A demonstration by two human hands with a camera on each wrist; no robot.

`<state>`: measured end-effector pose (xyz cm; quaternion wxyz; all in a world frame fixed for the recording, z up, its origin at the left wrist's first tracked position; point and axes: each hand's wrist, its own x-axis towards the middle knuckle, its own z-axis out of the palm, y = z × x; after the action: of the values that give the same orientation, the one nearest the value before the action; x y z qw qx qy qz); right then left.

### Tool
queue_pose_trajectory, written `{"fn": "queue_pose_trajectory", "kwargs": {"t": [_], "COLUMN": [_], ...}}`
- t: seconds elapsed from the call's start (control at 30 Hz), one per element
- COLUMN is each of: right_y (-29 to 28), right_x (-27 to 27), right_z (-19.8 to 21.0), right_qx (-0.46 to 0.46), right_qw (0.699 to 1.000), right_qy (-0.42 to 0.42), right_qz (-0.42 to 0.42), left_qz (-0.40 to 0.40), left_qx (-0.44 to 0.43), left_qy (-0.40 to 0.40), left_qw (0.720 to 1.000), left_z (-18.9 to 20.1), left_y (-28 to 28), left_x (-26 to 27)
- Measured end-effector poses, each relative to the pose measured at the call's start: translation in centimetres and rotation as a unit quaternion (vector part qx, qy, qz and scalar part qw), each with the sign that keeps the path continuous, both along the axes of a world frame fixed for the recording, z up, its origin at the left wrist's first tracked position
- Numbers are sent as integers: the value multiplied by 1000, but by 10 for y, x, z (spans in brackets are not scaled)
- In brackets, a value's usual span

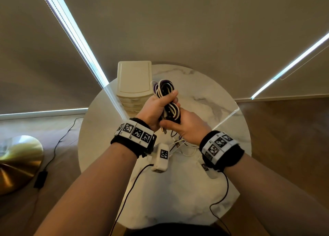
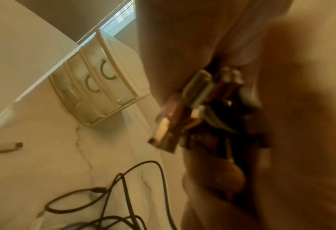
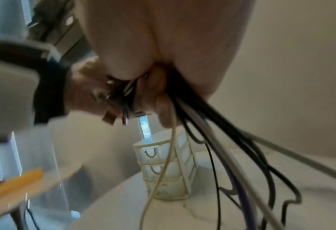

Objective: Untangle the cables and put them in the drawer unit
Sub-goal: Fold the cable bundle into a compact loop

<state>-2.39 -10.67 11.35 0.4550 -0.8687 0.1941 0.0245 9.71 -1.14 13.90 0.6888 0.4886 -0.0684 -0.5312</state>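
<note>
A tangled bundle of black, white and purple cables (image 1: 166, 97) is held up over the round marble table (image 1: 213, 97). My left hand (image 1: 156, 107) grips its upper part, thumb across the strands. My right hand (image 1: 179, 123) grips the lower part, where several plug ends (image 2: 185, 109) stick out. Loose ends hang to the tabletop, seen in the right wrist view as trailing cables (image 3: 232, 147). The cream drawer unit (image 1: 133, 82) stands at the table's far left, its drawers (image 3: 159, 168) closed.
A black cable loop (image 2: 104, 194) and a white plug (image 2: 5, 147) lie on the marble. Thin wrist-camera leads (image 1: 135, 178) cross the near tabletop. A brass lamp base (image 1: 17, 161) and its cord sit on the floor at left.
</note>
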Motion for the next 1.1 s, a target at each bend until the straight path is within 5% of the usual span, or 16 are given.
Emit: {"fn": "queue_pose_trajectory", "kwargs": {"t": [0.13, 0.37, 0.67, 0.8, 0.9, 0.97, 1.1], "right_y": [2, 6, -9, -26, -45, -57, -78], "right_x": [0, -3, -24, -44, -52, -48, -24], "right_z": [-2, 1, -15, -29, -17, 1, 31], "right_qx": [97, 13, -127, -57, 20, 22, -27], "right_qw": [995, 998, 989, 995, 999, 998, 997], "right_qy": [10, 21, 61, 82, 35, -2, -25], "right_qz": [-7, 50, 48, 8, -37, -56, -67], "left_qz": [-9, -7, 149, 248, 179, 32, -159], "left_qx": [-16, -30, -35, -22, 36, 89, 145], "left_qy": [-1, 61, 77, 83, 56, 21, -47], "left_qw": [1000, 998, 985, 965, 982, 995, 975], "left_z": [-5, -8, -20, -33, -45, -50, -29], "left_y": [7, 10, 21, 36, 52, 59, 51], "left_x": [5, 1, 41, 68, 83, 81, 46]}}
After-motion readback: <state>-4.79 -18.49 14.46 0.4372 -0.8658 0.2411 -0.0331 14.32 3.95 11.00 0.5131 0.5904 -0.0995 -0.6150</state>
